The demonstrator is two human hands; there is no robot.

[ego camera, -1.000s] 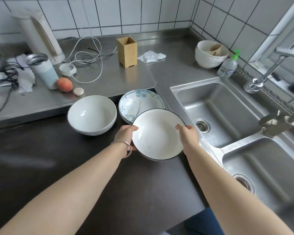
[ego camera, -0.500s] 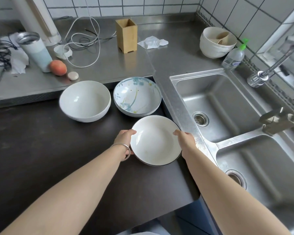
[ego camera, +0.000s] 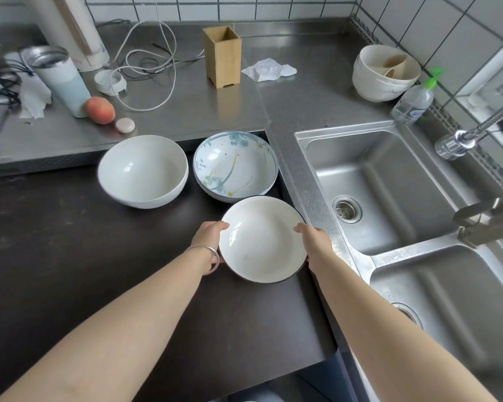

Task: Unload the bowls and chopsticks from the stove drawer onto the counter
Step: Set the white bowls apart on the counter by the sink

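Note:
A white bowl with a dark rim [ego camera: 263, 240] sits on the dark stove top [ego camera: 70, 242] near its right edge. My left hand [ego camera: 208, 236] grips its left side and my right hand [ego camera: 314, 240] grips its right side. Behind it stands a blue floral bowl [ego camera: 235, 166], seemingly stacked on another. A plain white bowl [ego camera: 143, 171] rests to the left of that. No chopsticks are visible. The drawer itself is out of sight.
A double steel sink [ego camera: 389, 181] lies right of the stove top. On the steel counter behind stand a wooden holder [ego camera: 222, 56], stacked bowls [ego camera: 385, 72], a soap bottle [ego camera: 414, 101], a tumbler [ego camera: 60, 79], a peach [ego camera: 100, 109], cables [ego camera: 145, 62] and a crumpled tissue [ego camera: 269, 69].
Both hands have brought the dark-rimmed bowl down and towards me, away from the floral bowl it overlapped, onto the stove top. The view has tilted downward.

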